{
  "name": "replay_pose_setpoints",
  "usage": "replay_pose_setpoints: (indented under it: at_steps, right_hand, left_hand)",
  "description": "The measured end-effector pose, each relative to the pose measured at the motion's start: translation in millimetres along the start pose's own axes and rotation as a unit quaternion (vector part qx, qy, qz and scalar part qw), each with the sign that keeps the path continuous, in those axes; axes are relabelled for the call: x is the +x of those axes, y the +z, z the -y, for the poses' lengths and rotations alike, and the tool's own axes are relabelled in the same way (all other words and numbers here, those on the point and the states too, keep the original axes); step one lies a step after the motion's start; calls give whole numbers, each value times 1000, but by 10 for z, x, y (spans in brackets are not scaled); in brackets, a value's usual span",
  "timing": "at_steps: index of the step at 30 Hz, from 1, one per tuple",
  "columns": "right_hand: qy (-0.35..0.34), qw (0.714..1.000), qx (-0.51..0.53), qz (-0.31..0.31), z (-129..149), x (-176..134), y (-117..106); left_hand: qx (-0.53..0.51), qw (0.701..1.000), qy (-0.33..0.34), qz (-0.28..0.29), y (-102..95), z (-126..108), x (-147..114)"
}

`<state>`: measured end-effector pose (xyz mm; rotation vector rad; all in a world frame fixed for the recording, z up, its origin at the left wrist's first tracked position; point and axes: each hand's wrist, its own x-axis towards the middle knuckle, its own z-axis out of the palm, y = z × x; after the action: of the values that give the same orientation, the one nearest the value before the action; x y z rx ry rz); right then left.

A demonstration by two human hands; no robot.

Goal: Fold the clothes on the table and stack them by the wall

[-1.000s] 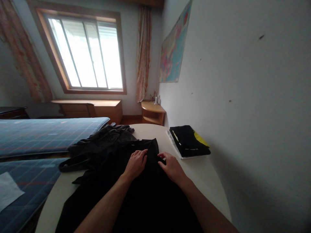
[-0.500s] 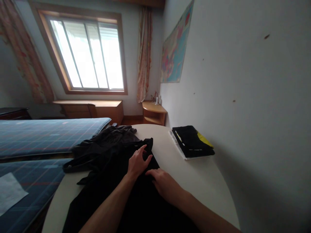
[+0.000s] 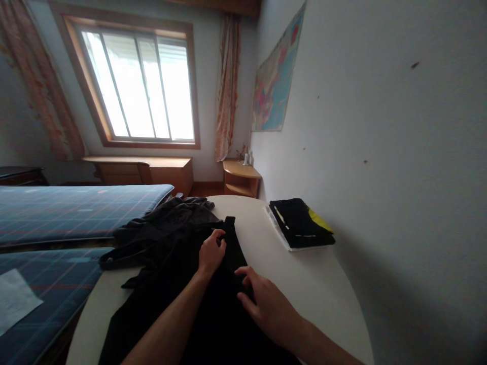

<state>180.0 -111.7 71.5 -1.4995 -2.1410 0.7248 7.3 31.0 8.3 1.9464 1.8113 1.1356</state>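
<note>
Left hand [image 3: 212,252] curled over black garment [image 3: 224,317], grip unclear; right hand [image 3: 268,304] unclasped, digits parted, at its three-o'clock edge. Folded clothes [image 3: 297,223] at two o'clock on bench [image 3: 327,289].

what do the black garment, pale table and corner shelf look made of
Black garment: cloth, matte, limply draped; fibre can't be told. Pale table: perhaps laminate or painted board, judging by its smooth, even top. Corner shelf: likely wood or veneer, from its warm brown, slightly shiny top.
</note>
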Motion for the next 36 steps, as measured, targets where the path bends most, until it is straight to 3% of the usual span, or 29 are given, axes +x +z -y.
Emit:
replay_pose_setpoints:
  at_steps: [5, 8, 10, 15, 20, 24, 30, 36]
  right_hand:
    - [-59, 990, 74, 104, 20, -3, 69]
    - [-54, 983, 105, 141, -44, 54, 112]
    - [-52, 984, 102, 134, -82, 114, 128]
    - [-130, 990, -46, 11, -153, 260, 150]
    - [-143, 984, -98, 42, -226, 277, 217]
    - [-142, 985, -92, 41, -226, 233, 240]
    - [-143, 985, -86, 41, -237, 202, 280]
    - [-135, 986, -86, 52, -231, 138, 273]
  left_hand:
    - [28, 1000, -4, -12, -7, 117, 49]
    - [65, 998, -2, -25, 7, 143, 38]
    - [86, 996, 0, -29, 25, 144, 23]
    - [113, 993, 6, -30, 62, 147, -16]
    - [121, 992, 21, -36, 41, 109, 21]
    - [131, 990, 43, -29, -10, -6, 241]
    - [142, 987, 55, 41, 11, -197, 706]
    - [111, 989, 24, 89, 172, -219, 968]
